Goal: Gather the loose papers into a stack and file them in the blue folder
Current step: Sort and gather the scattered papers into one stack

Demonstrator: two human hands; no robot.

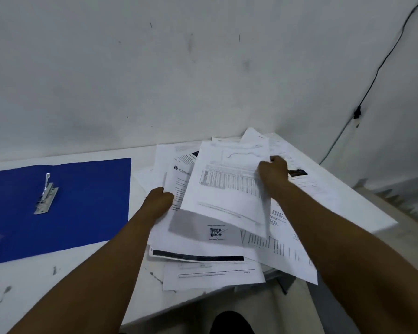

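A messy pile of loose printed papers [203, 239] covers the right part of the white table. My left hand [160, 201] grips the left edge of several sheets in the pile. My right hand [273, 170] is closed on the right edge of a top sheet with a table and a graph [225, 186], which is lifted and blurred. The blue folder [87, 203] lies open and flat at the left, apart from the papers, with its metal clip [46, 195] raised.
The white table [58, 285] stands in a corner against a grey wall [155, 68]. Some sheets overhang the table's front right edge. A black cable [381, 66] runs down the right wall. A dark shoe [229, 323] shows below the table edge.
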